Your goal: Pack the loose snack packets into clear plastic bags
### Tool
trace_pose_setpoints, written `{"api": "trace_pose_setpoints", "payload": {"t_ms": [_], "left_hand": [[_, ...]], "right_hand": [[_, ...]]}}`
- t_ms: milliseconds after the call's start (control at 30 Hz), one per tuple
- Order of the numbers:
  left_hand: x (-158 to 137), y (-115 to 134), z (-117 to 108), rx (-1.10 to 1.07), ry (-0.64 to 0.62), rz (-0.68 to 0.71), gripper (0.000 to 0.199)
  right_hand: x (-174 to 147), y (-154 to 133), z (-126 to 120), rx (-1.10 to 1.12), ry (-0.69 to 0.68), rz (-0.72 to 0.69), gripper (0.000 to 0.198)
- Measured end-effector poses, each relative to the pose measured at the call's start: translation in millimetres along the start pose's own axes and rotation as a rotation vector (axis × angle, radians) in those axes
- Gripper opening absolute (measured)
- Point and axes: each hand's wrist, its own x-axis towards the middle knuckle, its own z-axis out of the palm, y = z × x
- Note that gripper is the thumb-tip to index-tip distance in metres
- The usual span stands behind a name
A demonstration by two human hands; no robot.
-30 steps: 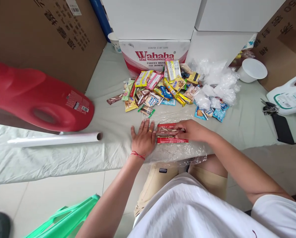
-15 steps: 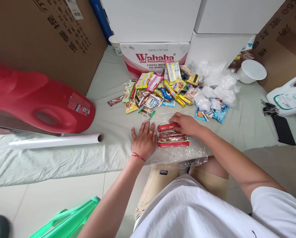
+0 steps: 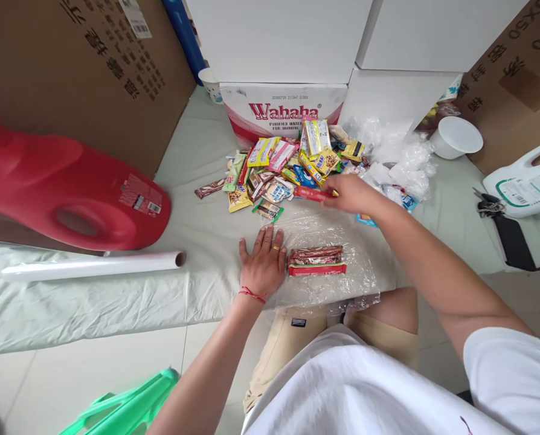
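Note:
My left hand (image 3: 263, 260) lies flat with fingers spread on the cloth, touching the left edge of a clear plastic film (image 3: 358, 269). On that film sit a few brown-wrapped snack bars (image 3: 315, 255) and a red-wrapped snack bar (image 3: 318, 269), side by side. My right hand (image 3: 349, 194), slightly blurred, is closed on another red snack bar (image 3: 311, 193). It holds the bar at the front of a heap of colourful wrapped snacks (image 3: 279, 160). The fingertips are partly hidden behind the hand.
Crumpled clear plastic (image 3: 399, 157) lies right of the heap, near a white tub (image 3: 458, 138). A Wahaha carton (image 3: 283, 109) stands behind. At left are a red jug (image 3: 89, 187) and a white roll (image 3: 93, 266). Keys (image 3: 490, 202) and a white bottle (image 3: 526, 178) are far right.
My right hand has lifted the red snack bar off the film and moved it away from me to the heap. My left hand has stayed in place.

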Motion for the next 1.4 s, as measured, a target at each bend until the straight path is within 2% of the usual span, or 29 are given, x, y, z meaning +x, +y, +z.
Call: {"api": "trace_pose_setpoints", "payload": {"t_ms": [133,200,267,400,500,567,667,800,933,1033,1167,1267,1333,1400], "left_hand": [[-0.6,1.0,-1.4,-0.012,0.008,-0.004,0.057],[-1.1,1.2,-1.9,-0.019,0.014,0.0,0.057],[-1.3,1.2,-2.3,-0.024,0.016,0.003,0.057],[-1.3,1.0,-2.9,-0.029,0.019,0.009,0.057],[-1.2,1.0,-2.9,-0.028,0.015,0.004,0.057],[-1.2,1.2,-3.0,-0.024,0.009,0.001,0.057],[-1.2,1.5,-3.1,-0.02,0.009,0.001,0.057],[-0.8,1.3,-3.3,-0.016,-0.006,-0.004,0.058],[0.1,1.1,-3.6,-0.003,-0.027,-0.013,0.057],[-0.1,1.2,-3.6,0.0,-0.032,-0.017,0.057],[-0.8,1.1,-3.3,-0.008,-0.025,-0.012,0.056],[-0.9,0.6,-3.0,-0.016,-0.017,-0.015,0.056],[-0.8,0.1,-2.6,-0.022,-0.014,-0.017,0.056],[-0.8,-0.4,-2.0,-0.027,-0.01,-0.01,0.056]], "right_hand": [[46.6,6.4,-23.9,0.045,0.419,0.025,0.041],[54.1,7.0,-23.8,0.097,0.529,0.053,0.04],[47.1,5.0,-12.4,0.191,0.495,0.061,0.035],[9.6,-4.0,28.7,0.377,0.131,-0.033,0.027],[-8.2,-14.0,48.0,0.329,-0.101,-0.069,0.025],[-5.4,-23.9,48.9,0.202,-0.146,-0.078,0.025],[21.1,-46.6,40.8,-0.06,-0.053,-0.144,0.027],[84.2,-86.6,36.9,-0.339,0.096,-0.337,0.033],[150.0,-116.0,45.5,-0.496,0.074,-0.495,0.034],[182.1,-124.1,53.1,-0.531,0.012,-0.51,0.032],[197.2,-122.4,59.8,-0.526,-0.017,-0.481,0.036],[195.2,-120.6,56.2,-0.475,-0.002,-0.521,0.035],[189.5,-120.9,47.6,-0.403,0.071,-0.545,0.034],[179.2,-119.1,35.3,-0.281,0.209,-0.5,0.033]]}}
